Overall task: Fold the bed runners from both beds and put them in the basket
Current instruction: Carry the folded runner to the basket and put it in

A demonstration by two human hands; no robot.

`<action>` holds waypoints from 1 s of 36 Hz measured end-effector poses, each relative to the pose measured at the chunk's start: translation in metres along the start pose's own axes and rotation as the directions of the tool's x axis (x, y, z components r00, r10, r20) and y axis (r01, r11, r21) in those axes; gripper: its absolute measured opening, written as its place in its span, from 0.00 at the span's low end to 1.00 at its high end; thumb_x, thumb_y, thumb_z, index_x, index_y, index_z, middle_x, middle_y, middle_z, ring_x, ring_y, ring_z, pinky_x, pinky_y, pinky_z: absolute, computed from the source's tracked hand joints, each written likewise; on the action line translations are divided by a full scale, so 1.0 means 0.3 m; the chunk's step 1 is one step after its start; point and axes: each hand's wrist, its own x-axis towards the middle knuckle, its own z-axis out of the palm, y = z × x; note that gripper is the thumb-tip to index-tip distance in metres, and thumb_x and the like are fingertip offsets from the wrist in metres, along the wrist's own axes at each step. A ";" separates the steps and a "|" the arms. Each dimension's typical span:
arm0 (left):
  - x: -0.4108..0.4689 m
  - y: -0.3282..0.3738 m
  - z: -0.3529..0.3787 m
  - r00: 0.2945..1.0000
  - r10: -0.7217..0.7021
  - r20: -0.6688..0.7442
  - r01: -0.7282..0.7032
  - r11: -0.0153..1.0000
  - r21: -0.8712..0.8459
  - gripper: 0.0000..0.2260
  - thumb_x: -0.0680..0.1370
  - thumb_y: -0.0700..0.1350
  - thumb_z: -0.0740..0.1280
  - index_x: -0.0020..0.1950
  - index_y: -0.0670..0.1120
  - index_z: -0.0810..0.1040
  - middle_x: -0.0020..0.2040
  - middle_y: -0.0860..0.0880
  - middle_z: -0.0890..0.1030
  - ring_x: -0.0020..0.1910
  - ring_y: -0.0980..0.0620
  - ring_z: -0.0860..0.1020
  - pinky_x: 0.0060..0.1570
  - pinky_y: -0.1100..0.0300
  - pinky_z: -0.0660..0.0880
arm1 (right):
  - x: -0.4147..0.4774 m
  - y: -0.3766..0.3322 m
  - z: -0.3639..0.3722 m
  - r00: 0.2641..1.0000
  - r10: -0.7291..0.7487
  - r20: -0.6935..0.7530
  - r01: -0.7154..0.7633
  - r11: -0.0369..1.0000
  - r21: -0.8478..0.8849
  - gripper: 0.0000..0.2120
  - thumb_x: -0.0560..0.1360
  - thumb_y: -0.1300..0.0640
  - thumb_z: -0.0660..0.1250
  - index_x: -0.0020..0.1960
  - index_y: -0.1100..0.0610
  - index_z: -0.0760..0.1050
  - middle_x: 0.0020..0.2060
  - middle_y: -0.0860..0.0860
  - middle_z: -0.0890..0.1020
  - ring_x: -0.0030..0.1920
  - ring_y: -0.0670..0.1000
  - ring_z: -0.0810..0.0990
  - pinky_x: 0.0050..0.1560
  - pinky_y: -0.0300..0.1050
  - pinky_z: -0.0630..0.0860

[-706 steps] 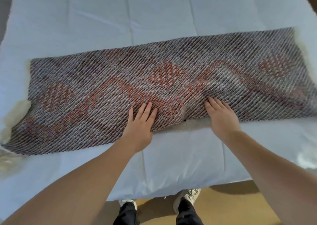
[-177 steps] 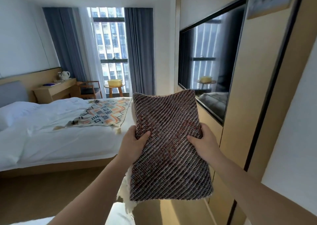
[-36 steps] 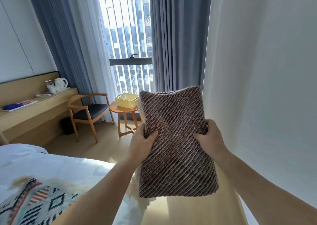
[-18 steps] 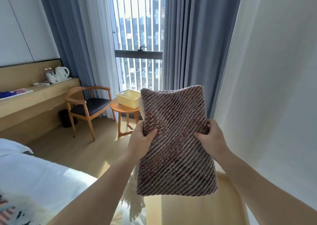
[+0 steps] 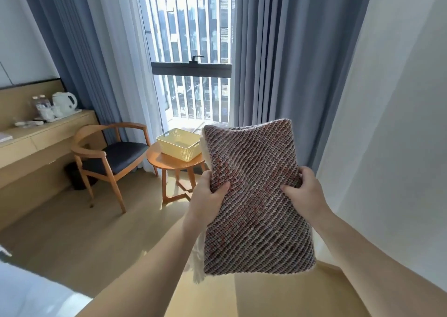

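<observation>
A folded bed runner [image 5: 254, 195], brown and grey weave with orange patches and a white fringe at its lower left, is held up in front of me. My left hand [image 5: 208, 198] grips its left edge, thumb on top. My right hand [image 5: 303, 193] grips its right edge the same way. A pale yellow plastic basket [image 5: 177, 147] stands on a small round wooden table [image 5: 169, 163] by the window, just left of and beyond the runner's top edge. The basket looks empty from here.
A wooden armchair [image 5: 108, 157] with a dark seat stands left of the round table. A long wooden desk [image 5: 36, 135] with a white kettle [image 5: 64, 102] runs along the left wall. Grey curtains flank the window. A white bed corner [image 5: 29, 292] shows at the lower left.
I have come closer to the window: the basket, table and chair appear larger and nearer. The bed has slid almost out of view. Both hands still hold the folded runner the same way.
</observation>
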 end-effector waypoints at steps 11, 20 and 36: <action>0.473 -0.166 0.063 0.998 -0.049 -0.046 0.050 0.999 0.020 0.11 0.78 0.46 0.67 0.60 0.52 0.72 0.53 0.56 0.79 0.52 0.59 0.77 0.48 0.65 0.73 | 0.508 0.143 0.196 0.996 0.012 0.084 -0.017 0.998 0.053 0.18 0.73 0.61 0.71 0.59 0.55 0.69 0.47 0.44 0.77 0.46 0.43 0.76 0.48 0.41 0.72; 0.959 -0.266 0.201 0.982 -0.111 -0.153 0.120 0.991 0.053 0.14 0.76 0.47 0.69 0.60 0.53 0.72 0.55 0.55 0.80 0.55 0.55 0.78 0.57 0.57 0.73 | 1.045 0.253 0.284 0.979 0.008 0.203 -0.038 0.989 0.144 0.15 0.74 0.63 0.69 0.57 0.53 0.69 0.45 0.44 0.79 0.43 0.38 0.78 0.32 0.30 0.74; 1.578 -0.413 0.233 0.960 -0.138 -0.245 0.146 0.989 0.016 0.16 0.76 0.48 0.70 0.62 0.49 0.73 0.55 0.56 0.80 0.55 0.57 0.78 0.54 0.60 0.71 | 1.722 0.329 0.546 0.952 0.006 0.305 -0.045 0.992 0.119 0.16 0.74 0.61 0.70 0.59 0.52 0.69 0.46 0.44 0.79 0.46 0.42 0.79 0.42 0.39 0.76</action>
